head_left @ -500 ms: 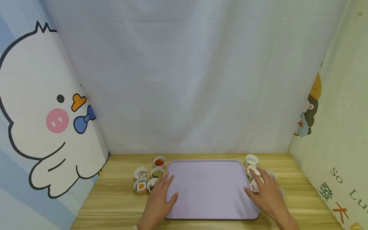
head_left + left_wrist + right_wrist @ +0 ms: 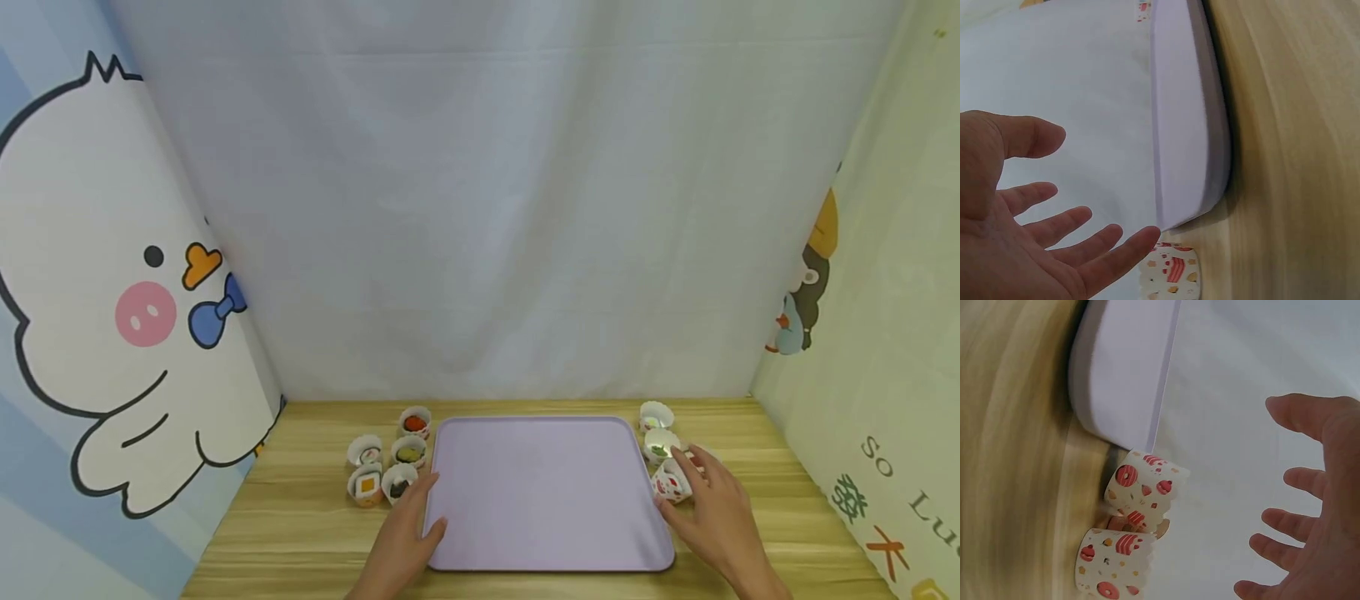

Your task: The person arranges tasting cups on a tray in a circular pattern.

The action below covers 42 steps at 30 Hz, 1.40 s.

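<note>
A pale lilac tray (image 2: pixel 543 500) lies flat on the wooden table. My left hand (image 2: pixel 405 537) is over its left edge, fingers spread and relaxed, holding nothing; the left wrist view shows the palm and parted fingers. Just beyond the fingertips stands a paper baking cup (image 2: pixel 399 477) with dark contents. On the other side, my right hand (image 2: pixel 716 517) hovers near the tray's right edge, fingers loosely bent and apart, gripping nothing. Nearest to it is a paper cup printed with red sweets (image 2: pixel 671 483), tilted in the right wrist view. Its fingers partly hide further cups.
Left of the tray sit several more cups, among them one with red contents (image 2: pixel 415 423), one with green (image 2: pixel 409 452) and one with an orange square (image 2: pixel 367 485). Two cups (image 2: pixel 656 415) line the tray's back right. A white curtain (image 2: pixel 480 208) hangs behind the table.
Both hands have drawn back slightly toward me and outward from the tray. More of the dark-filled cup on the left and of the cups on the right now shows. The tray has stayed put.
</note>
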Each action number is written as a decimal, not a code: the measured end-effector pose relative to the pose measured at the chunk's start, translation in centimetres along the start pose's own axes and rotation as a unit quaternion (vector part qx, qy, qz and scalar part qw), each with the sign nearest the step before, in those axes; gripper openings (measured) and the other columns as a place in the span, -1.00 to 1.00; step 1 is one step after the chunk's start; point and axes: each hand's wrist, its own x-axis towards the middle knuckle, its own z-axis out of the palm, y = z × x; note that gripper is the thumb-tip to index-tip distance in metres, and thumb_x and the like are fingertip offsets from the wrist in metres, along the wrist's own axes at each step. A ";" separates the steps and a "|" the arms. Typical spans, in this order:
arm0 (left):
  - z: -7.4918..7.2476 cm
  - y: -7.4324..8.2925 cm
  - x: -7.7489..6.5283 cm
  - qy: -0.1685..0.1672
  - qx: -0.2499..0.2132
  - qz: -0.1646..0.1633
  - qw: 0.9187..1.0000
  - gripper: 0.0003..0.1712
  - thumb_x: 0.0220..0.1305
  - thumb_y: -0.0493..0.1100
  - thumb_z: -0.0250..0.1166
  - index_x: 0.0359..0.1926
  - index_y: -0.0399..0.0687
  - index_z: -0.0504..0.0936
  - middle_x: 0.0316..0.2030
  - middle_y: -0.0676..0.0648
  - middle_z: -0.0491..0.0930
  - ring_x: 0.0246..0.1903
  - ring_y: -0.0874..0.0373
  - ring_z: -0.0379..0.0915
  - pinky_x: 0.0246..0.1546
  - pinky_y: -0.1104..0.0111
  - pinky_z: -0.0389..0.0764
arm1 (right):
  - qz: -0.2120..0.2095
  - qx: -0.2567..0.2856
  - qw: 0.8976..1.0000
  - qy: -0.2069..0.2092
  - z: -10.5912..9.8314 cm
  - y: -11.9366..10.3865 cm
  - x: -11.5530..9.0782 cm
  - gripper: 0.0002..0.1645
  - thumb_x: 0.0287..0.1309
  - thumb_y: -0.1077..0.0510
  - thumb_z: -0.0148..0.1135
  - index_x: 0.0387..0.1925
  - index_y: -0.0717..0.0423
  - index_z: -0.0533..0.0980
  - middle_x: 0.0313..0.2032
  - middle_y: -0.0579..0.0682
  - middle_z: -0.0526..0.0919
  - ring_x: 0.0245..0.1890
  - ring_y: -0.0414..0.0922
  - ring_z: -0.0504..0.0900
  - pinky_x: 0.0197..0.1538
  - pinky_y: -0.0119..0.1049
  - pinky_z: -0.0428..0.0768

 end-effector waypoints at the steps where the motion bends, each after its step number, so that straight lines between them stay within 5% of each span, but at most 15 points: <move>1: 0.1 -0.2 0.0 -0.002 -0.005 -0.002 1.000 -0.30 0.17 -0.26 0.35 0.33 -0.25 0.37 0.28 -0.32 0.42 0.28 -0.25 0.34 0.22 -0.13 0.43 | 0.002 -0.001 1.000 0.002 0.0 0.1 0.0 -0.13 -0.17 -0.04 0.51 0.22 0.14 0.44 0.18 0.29 0.44 0.07 0.30 0.47 0.01 0.32 0.39; 7: 0.4 -1.2 -0.3 -0.014 -0.048 -0.029 0.998 -0.29 0.12 -0.32 0.36 0.32 -0.27 0.38 0.26 -0.30 0.46 0.25 -0.25 0.37 0.22 -0.13 0.43 | 0.023 0.004 1.000 0.012 -0.2 1.1 -0.3 -0.13 -0.25 0.04 0.56 0.18 0.18 0.46 0.17 0.37 0.46 0.06 0.40 0.47 -0.09 0.37 0.44; 18: 0.7 -2.4 -0.6 -0.030 -0.102 -0.061 0.992 -0.24 0.01 -0.46 0.32 0.32 -0.30 0.38 0.25 -0.38 0.45 0.10 -0.29 0.51 0.11 -0.03 0.55 | 0.111 0.007 0.993 -0.031 0.0 3.3 -1.0 0.01 -0.19 0.02 0.53 0.29 0.30 0.30 0.22 0.46 0.33 0.13 0.44 0.35 -0.01 0.42 0.39; 32: 1.6 -4.7 0.0 -0.055 -0.143 -0.112 0.982 -0.26 -0.02 -0.50 0.25 0.29 -0.46 0.35 0.07 -0.42 0.56 -0.09 -0.16 0.63 -0.16 0.37 0.66 | 0.199 0.024 0.968 -0.153 -0.1 4.6 -1.3 0.08 0.04 -0.03 0.39 0.41 0.38 0.08 0.28 0.53 0.16 0.17 0.53 0.27 0.10 0.43 0.38; 42: 1.8 -5.0 0.7 -0.053 -0.131 -0.135 0.981 -0.31 -0.04 -0.47 0.25 0.23 -0.45 0.43 -0.06 -0.34 0.65 -0.16 -0.08 0.64 -0.23 0.28 0.67 | 0.238 0.032 0.953 -0.187 0.0 5.3 -1.0 0.09 0.11 -0.09 0.32 0.43 0.38 0.01 0.26 0.58 0.14 0.16 0.54 0.32 0.07 0.38 0.43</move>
